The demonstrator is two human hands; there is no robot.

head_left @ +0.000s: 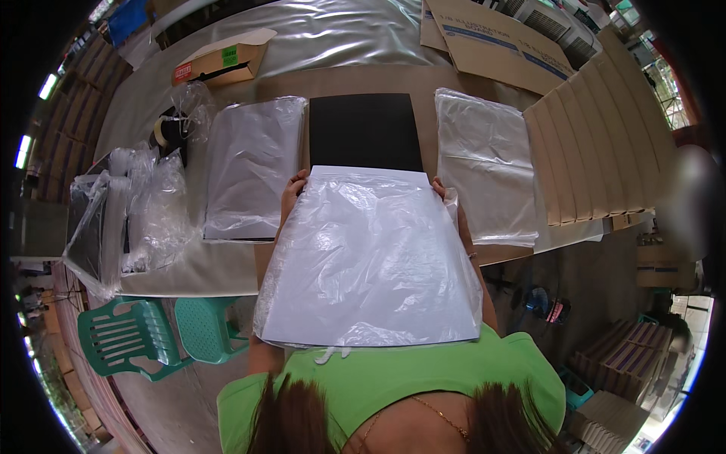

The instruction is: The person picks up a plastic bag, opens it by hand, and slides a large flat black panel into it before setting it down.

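Both hands' grip at bagged white sheet's (370,257) far corners.

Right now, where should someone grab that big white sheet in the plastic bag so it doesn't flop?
Probably at the two far corners, from the sides, as the left hand and right hand do. The bagged white sheet is wide, thin and tilted up off the table, with loose, slippery plastic, so pinching both side edges looks steadier than one hand.
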